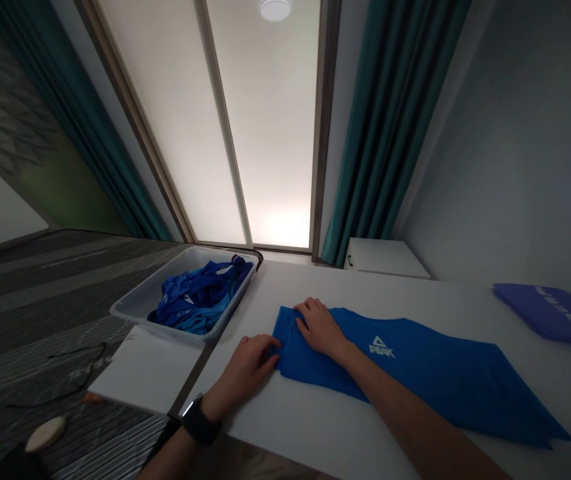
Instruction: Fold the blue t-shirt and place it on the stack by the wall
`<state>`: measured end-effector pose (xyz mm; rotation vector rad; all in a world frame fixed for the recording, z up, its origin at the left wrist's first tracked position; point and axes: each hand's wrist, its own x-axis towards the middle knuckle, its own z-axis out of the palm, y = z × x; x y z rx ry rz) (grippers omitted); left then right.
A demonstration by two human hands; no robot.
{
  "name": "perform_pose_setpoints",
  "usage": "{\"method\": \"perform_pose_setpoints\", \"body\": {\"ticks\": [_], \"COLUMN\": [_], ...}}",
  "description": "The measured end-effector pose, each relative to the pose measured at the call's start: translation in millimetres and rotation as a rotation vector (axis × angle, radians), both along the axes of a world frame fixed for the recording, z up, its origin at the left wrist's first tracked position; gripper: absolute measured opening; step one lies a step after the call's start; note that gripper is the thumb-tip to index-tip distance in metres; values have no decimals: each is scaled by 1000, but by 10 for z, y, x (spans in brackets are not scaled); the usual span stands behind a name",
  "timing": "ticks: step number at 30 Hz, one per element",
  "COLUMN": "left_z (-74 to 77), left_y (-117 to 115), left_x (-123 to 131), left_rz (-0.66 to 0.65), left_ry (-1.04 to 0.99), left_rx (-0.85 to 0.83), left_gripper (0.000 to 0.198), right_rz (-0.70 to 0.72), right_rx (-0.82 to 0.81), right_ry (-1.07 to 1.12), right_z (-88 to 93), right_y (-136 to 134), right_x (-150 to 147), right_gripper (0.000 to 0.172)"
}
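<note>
A blue shirt (415,353) with a white PEAK logo lies on the white table, folded into a long strip that runs to the right. My left hand (250,363), a dark watch on its wrist, pinches the shirt's left end between thumb and fingers. Farther back on the same end, my right hand (318,327) rests palm down with its fingers apart, pressing on the cloth. My right forearm crosses above the shirt and hides part of its near edge.
Left of the table (285,413) stands a clear plastic bin (130,303) with crumpled blue clothes (195,293). A folded purple garment (550,313) lies at the far right, near the wall. Beyond the table are a white cabinet (388,257) and teal curtains (390,133).
</note>
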<state>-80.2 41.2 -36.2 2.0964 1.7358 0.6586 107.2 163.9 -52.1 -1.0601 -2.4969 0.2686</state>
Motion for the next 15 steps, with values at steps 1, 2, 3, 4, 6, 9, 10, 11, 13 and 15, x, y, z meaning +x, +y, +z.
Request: {"method": "perform_pose_setpoints", "body": {"ticks": [1,2,3,4,6,9,10,11,13,15], "left_z": [2,5,8,11,13,9,7,4,0,-5], "left_y": [-4,-8,-10,-12,-12,-7,-4,-3,1,5], "left_x": [-1,-1,-1,-1,-1,-5,-6,-7,-6,-3], "left_rz": [-13,-26,-35,-41,-43,-45,-47,-47,-49,-53], "left_ry": [9,14,16,15,8,-8,-13,-17,-22,-20], "left_rx": [3,6,9,12,16,20,21,24,26,25], "left_gripper": [14,13,13,13,14,14,13,13,13,12], "right_rz": [-3,-5,-6,-7,-10,2,4,0,-29,-76], "right_rx": [-2,-4,-6,-9,-16,-34,-40,-46,-47,-31], "right_ry": [-5,-11,-18,-26,-41,-60,-65,-70,-79,-89], "right_z": [3,8,18,30,60,105,117,125,133,130], "right_y": [8,18,30,45,78,128,142,155,173,182], "right_x": [1,4,8,12,21,27,26,24,19,16], "right_gripper": [22,20,18,16,10,8,9,10,11,11]}}
